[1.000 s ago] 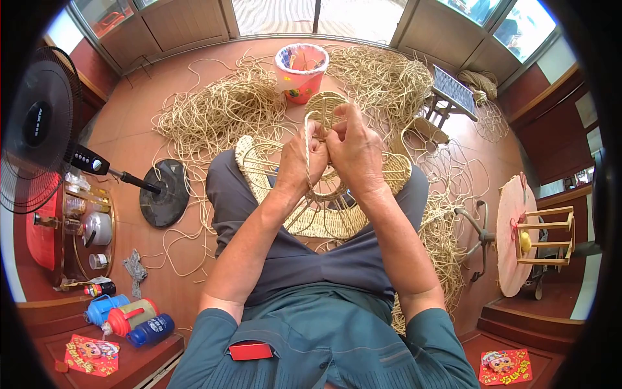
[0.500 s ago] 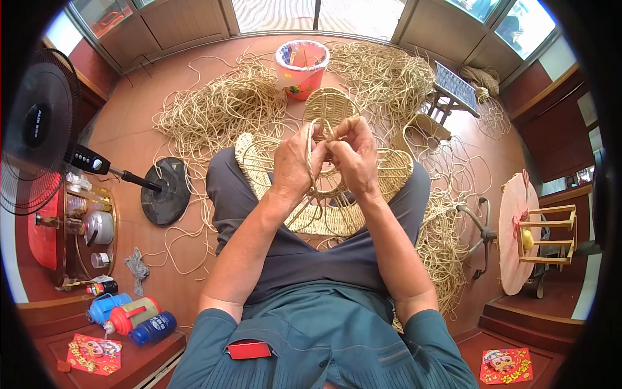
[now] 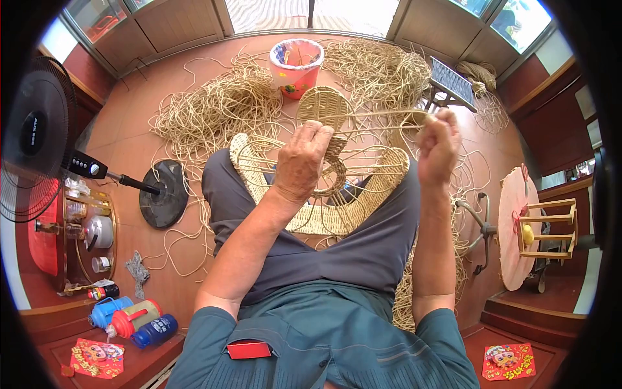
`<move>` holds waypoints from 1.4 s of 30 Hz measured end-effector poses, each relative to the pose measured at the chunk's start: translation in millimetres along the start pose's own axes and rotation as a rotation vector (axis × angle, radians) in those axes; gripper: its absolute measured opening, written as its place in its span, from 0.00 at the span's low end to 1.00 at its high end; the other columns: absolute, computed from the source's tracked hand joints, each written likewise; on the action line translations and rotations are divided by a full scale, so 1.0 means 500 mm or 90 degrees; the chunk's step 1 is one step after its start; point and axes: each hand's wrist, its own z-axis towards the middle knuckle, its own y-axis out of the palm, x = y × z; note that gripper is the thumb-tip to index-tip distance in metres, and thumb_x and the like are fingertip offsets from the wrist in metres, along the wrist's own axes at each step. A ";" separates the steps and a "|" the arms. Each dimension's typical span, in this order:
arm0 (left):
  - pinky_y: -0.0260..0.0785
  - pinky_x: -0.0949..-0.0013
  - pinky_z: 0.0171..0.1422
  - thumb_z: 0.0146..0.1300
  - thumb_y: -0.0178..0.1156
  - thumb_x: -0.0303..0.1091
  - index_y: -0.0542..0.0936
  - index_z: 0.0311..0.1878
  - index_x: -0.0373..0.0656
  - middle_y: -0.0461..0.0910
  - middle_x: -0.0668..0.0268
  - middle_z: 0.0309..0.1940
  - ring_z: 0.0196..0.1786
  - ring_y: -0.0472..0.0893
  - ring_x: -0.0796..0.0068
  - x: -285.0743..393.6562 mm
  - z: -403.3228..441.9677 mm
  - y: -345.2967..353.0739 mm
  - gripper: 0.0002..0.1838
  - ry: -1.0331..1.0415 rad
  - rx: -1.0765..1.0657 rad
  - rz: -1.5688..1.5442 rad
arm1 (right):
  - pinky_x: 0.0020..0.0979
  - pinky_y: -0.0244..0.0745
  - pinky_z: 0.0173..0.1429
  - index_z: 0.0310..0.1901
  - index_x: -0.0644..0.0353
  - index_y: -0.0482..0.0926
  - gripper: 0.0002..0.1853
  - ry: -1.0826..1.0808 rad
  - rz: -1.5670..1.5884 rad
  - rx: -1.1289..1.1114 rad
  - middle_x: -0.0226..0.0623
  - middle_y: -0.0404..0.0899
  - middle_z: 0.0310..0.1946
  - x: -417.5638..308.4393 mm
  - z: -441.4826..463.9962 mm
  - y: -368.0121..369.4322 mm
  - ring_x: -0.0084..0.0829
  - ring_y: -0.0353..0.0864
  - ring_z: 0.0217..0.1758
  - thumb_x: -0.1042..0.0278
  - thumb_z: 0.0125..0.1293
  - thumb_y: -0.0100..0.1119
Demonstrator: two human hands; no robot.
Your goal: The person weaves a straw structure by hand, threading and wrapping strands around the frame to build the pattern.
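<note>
Across my lap lies a woven straw-rope piece [image 3: 317, 222], with a wide curved band, a small ring in the middle and an oval panel [image 3: 324, 107] at its far end. My left hand [image 3: 301, 159] is closed on the piece just below the oval panel, its fingertips partly hidden. Off to the right, my right hand [image 3: 439, 148] is raised and closed around a straw cord [image 3: 389, 114]. The cord runs nearly straight from the woven piece to that hand, and a second strand lies just beneath it.
Heaps of loose straw rope [image 3: 223, 107] cover the floor ahead and to the right. A pink bucket [image 3: 298, 76] stands beyond the woven piece. On the left is a fan [image 3: 39, 129] with a round base [image 3: 165, 194]; a small stool [image 3: 453, 84] stands far right.
My right hand has moved away to the right from beside my left hand, drawing the cord out straight. My left hand stays at the woven piece, and the cord loop between the hands is gone.
</note>
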 end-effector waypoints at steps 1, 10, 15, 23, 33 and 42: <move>0.86 0.55 0.55 0.76 0.70 0.24 0.86 0.56 0.43 0.87 0.60 0.50 0.50 0.90 0.55 0.000 0.003 0.001 0.10 -0.005 -0.003 0.001 | 0.21 0.53 0.21 0.45 0.53 0.76 0.07 -0.033 0.019 0.025 0.17 0.65 0.22 -0.020 0.015 -0.006 0.12 0.57 0.20 0.78 0.76 0.62; 0.82 0.53 0.54 0.76 0.71 0.27 0.84 0.50 0.43 0.82 0.59 0.44 0.47 0.88 0.55 0.011 0.034 0.021 0.06 -0.052 0.010 0.022 | 0.25 0.89 0.40 0.61 0.56 0.89 0.12 -0.142 -0.488 -0.116 0.49 0.86 0.69 -0.027 -0.022 0.038 0.25 0.94 0.47 0.75 0.79 0.68; 0.81 0.53 0.58 0.75 0.70 0.27 0.86 0.51 0.43 0.81 0.58 0.47 0.48 0.86 0.53 0.017 0.028 0.012 0.05 -0.035 0.010 -0.002 | 0.32 0.96 0.51 0.69 0.51 0.90 0.22 -0.258 -0.697 -0.007 0.52 0.83 0.68 -0.007 -0.096 0.070 0.32 0.97 0.52 0.76 0.77 0.71; 0.82 0.49 0.56 0.79 0.68 0.35 0.87 0.54 0.42 0.90 0.54 0.42 0.48 0.90 0.48 0.036 0.020 0.000 0.09 -0.157 -0.115 -0.036 | 0.39 0.92 0.50 0.87 0.46 0.73 0.37 -0.067 -0.682 -0.065 0.38 0.96 0.47 0.017 -0.148 0.066 0.33 0.98 0.50 0.70 0.78 0.72; 0.84 0.42 0.52 0.81 0.67 0.38 0.85 0.57 0.43 0.93 0.49 0.40 0.45 0.94 0.40 0.035 0.019 0.001 0.11 -0.227 -0.177 -0.081 | 0.35 0.88 0.62 0.90 0.59 0.64 0.41 0.102 -0.467 -0.253 0.42 0.95 0.53 0.114 -0.064 0.135 0.30 0.94 0.54 0.72 0.81 0.70; 0.83 0.43 0.49 0.83 0.66 0.40 0.85 0.57 0.43 0.93 0.49 0.40 0.45 0.93 0.42 0.039 0.015 0.005 0.11 -0.212 -0.137 -0.077 | 0.34 0.85 0.53 0.79 0.63 0.73 0.34 0.155 -0.391 -0.210 0.34 0.91 0.41 0.112 -0.064 0.127 0.25 0.89 0.45 0.72 0.73 0.70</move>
